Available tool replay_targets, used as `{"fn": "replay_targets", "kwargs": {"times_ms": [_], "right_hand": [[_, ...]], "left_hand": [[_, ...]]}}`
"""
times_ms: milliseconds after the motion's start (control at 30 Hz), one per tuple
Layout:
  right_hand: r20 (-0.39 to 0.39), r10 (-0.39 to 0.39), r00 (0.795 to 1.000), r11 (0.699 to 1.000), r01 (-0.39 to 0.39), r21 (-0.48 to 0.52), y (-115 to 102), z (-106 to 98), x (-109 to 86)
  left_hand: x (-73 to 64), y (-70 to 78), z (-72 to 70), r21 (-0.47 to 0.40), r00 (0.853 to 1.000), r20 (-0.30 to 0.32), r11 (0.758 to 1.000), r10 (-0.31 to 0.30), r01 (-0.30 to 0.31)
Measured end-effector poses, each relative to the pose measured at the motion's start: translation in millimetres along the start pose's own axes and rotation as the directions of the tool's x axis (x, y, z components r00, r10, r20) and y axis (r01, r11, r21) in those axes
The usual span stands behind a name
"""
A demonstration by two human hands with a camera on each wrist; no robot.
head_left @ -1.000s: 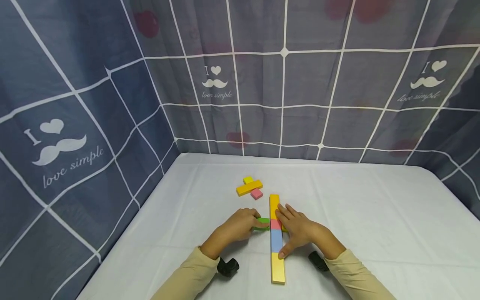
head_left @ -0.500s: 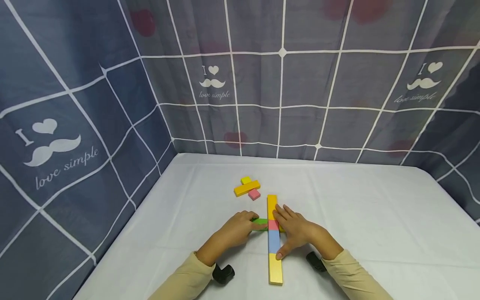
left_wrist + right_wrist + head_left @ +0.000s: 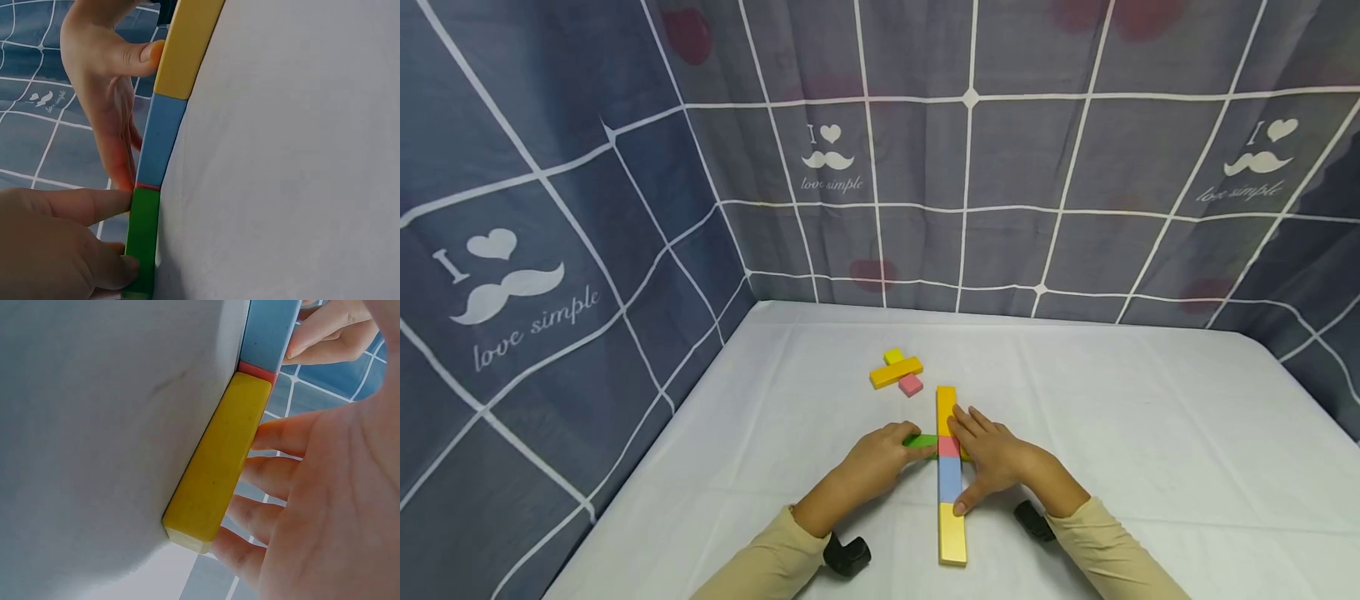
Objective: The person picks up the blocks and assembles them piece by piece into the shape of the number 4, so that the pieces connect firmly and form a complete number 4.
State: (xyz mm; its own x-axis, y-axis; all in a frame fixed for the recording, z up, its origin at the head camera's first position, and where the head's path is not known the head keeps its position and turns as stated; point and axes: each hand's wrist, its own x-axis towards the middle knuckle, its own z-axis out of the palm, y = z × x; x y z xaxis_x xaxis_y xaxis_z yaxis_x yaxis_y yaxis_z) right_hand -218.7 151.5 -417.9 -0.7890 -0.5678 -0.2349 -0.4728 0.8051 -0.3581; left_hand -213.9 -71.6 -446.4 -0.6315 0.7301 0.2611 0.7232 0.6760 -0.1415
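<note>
A row of blocks lies flat on the cloth: orange-yellow block (image 3: pixel 946 408) at the far end, then pink block (image 3: pixel 949 447), blue block (image 3: pixel 950 479) and pale yellow block (image 3: pixel 952 535). My left hand (image 3: pixel 880 457) pinches a green block (image 3: pixel 143 240), which meets the row's left side at the pink block. Spread over the row's right side, my right hand (image 3: pixel 992 454) has its fingertips by the orange-yellow block and its thumb at the blue and pale yellow joint. Another yellow block (image 3: pixel 215 462) juts right from the pink one, mostly hidden under this hand in the head view.
Farther back on the white-covered table (image 3: pixel 1112 400) lies a small group: a yellow block (image 3: pixel 893 356), an orange-yellow block (image 3: pixel 896 372) and a pink block (image 3: pixel 911 385). Dark grid-patterned curtains (image 3: pixel 917 250) stand behind and to the left. Black wrist devices (image 3: pixel 847 556) sit below both wrists.
</note>
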Motion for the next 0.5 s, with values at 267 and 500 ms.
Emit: {"fn": "replay_targets", "kwargs": {"times_ms": [267, 500], "right_hand": [[0.012, -0.001, 1.0, 1.0, 0.001, 0.001, 0.5, 1.7, 1.2], [0.008, 0.002, 1.0, 1.0, -0.002, -0.002, 0.3, 0.1, 0.7]], "left_hand": [[-1.0, 1.2, 0.1, 0.005, 1.0, -0.009, 1.0, 0.002, -0.002], [1.9, 0.5, -2.3, -0.001, 1.0, -0.004, 1.0, -0.002, 0.002]]}}
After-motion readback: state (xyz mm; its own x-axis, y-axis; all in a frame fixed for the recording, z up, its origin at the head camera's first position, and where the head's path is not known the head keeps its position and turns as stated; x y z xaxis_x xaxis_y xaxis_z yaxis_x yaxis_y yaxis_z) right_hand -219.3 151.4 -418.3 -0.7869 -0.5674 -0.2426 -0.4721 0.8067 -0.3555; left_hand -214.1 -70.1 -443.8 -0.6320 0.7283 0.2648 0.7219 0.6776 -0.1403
